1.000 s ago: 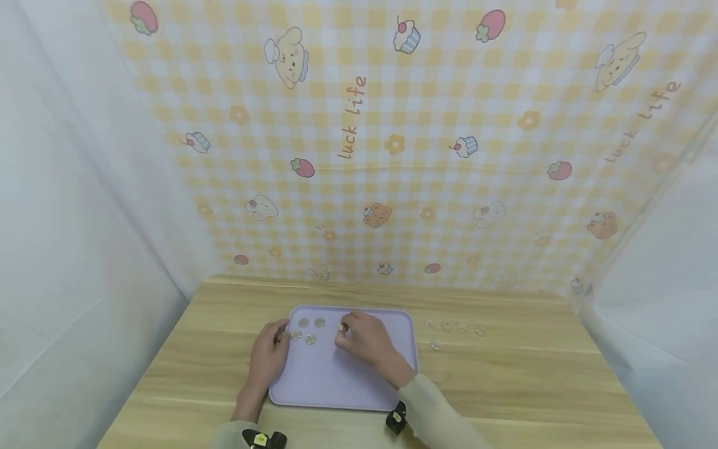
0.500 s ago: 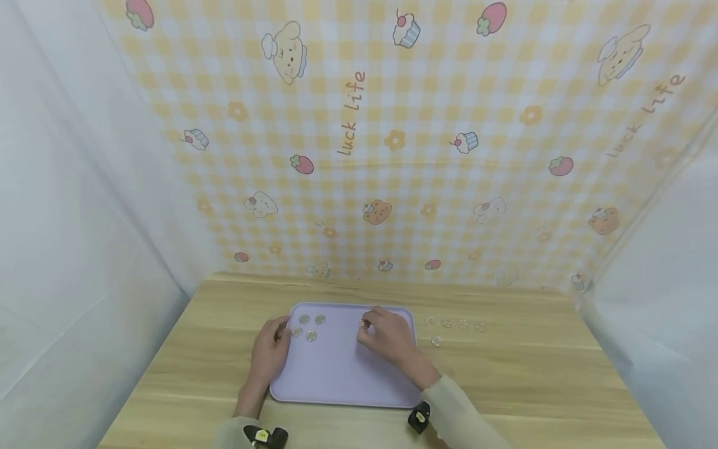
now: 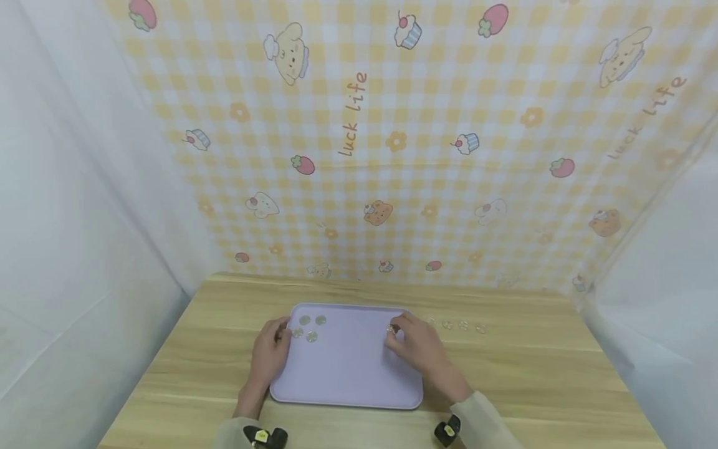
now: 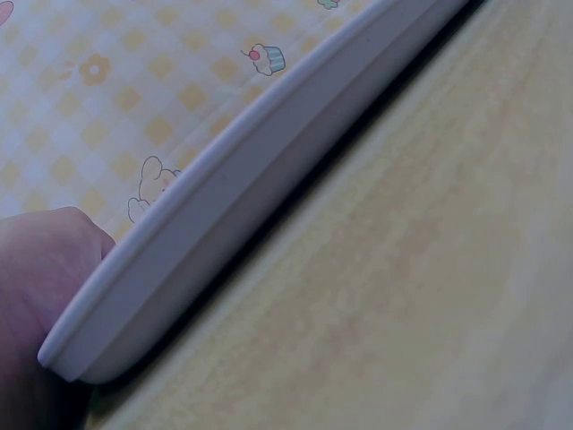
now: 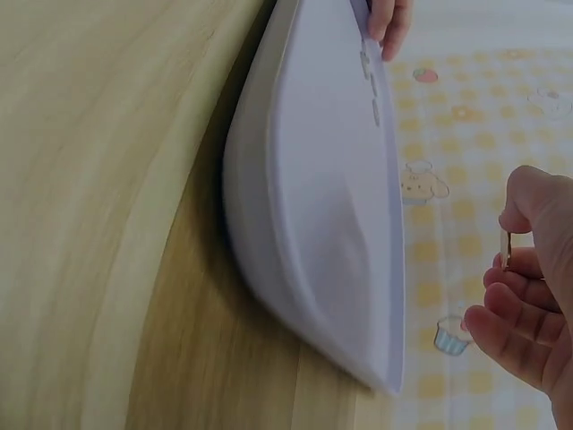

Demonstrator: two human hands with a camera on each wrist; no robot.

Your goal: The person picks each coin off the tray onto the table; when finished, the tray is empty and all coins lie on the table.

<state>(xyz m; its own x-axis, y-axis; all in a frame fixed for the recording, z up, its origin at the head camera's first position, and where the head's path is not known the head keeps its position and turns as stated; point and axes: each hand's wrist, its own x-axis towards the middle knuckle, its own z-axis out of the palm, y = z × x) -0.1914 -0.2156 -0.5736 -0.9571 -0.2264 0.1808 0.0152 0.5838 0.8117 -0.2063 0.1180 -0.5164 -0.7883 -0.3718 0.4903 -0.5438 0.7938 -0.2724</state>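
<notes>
A lilac tray [image 3: 348, 380] lies on the wooden table. My left hand [image 3: 271, 352] holds its left rim, and the fingers [image 5: 390, 22] lap over that rim in the right wrist view. Close by that hand, several shiny round coins [image 3: 311, 337] lie flat in the tray's far left corner. Over the tray's right side, my right hand [image 3: 417, 343] pinches one more coin [image 5: 506, 249] between thumb and fingertips. The right wrist view shows this coin edge-on, thin with a golden rim, raised above the tray.
To the right of the tray, several clear-looking round pieces [image 3: 463, 325] lie in a row on the table [image 3: 533, 374]. The right hand partly covers that group. A checked cloth [image 3: 392, 174] hangs at the back, with white cloth [image 3: 84, 218] along both sides.
My right hand has moved right across the tray, from near the coins to the right rim, with the coin still pinched. My left hand stays at the left rim.
</notes>
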